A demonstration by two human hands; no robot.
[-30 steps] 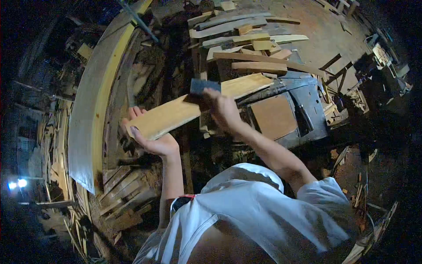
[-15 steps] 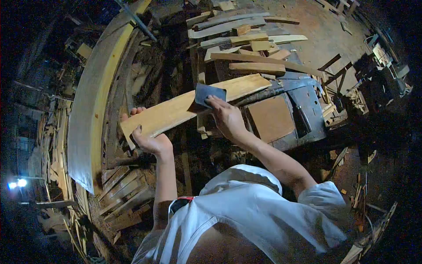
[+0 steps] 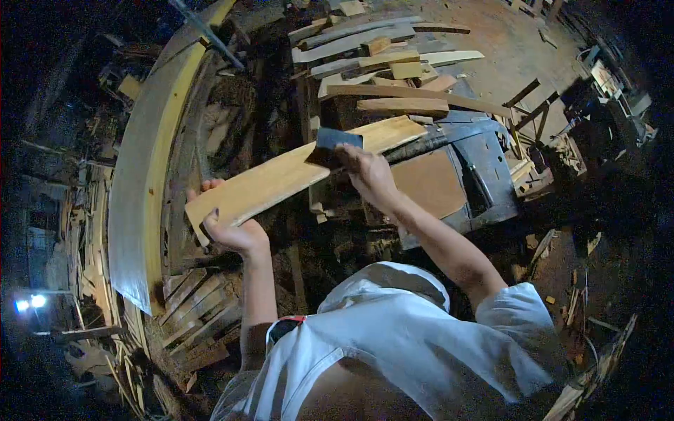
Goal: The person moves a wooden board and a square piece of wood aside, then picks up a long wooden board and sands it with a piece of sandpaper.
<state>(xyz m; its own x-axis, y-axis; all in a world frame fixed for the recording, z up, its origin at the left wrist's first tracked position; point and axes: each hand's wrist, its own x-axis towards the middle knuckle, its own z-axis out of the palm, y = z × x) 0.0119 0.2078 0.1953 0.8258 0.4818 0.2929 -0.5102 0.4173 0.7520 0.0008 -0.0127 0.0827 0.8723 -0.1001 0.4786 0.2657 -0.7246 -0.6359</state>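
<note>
A long, pale wooden board (image 3: 263, 184) slants across the middle, its far end over the edge of a metal-topped stand. My left hand (image 3: 230, 228) is wrapped round the near end, thumb on top and fingertips showing at the far edge. A dark, flat rectangular sheet (image 3: 338, 138) lies across the board's upper face. My right hand (image 3: 365, 168) presses and grips this sheet with bent fingers. Part of the board is hidden beneath the sheet and its shadow.
Several curved wooden pieces (image 3: 400, 106) lie in rows beyond the board. A brown square panel (image 3: 428, 184) rests on the metal stand (image 3: 495, 165) at right. A large curved plank (image 3: 140, 175) stands at left, with stacked offcuts (image 3: 200, 305) below it.
The right hand's fingers are more bent on the dark sheet, and the sheet has tilted a little. The view has shifted slightly, so the board sits a bit further left.
</note>
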